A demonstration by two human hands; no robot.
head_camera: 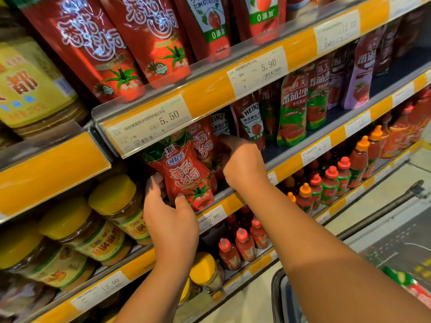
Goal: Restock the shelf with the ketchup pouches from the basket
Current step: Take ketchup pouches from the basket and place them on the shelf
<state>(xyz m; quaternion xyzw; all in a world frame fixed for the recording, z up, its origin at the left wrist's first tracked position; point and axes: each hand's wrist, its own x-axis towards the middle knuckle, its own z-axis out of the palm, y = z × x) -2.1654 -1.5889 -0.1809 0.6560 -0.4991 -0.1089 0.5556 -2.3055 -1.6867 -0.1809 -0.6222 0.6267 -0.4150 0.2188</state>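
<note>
A red ketchup pouch (184, 176) with a tomato picture stands at the front left of the middle shelf (286, 164). My left hand (169, 217) grips its lower part, thumb on the front and fingers behind its left edge. My right hand (242, 164) reaches into the shelf just to the right, fingers curled against a second red pouch (205, 145) standing behind; the fingertips are hidden. The basket (279, 297) shows only as a dark rim at the bottom edge, with a green and red pack (410, 283) beside it.
Heinz pouches (251, 122) and green-topped pouches (291, 113) fill the same shelf to the right. Larger red pouches (93, 47) stand on the shelf above. Yellow-lidded jars (112, 201) sit left below, small red bottles (326, 185) right below. Yellow price rails (210, 94) front each shelf.
</note>
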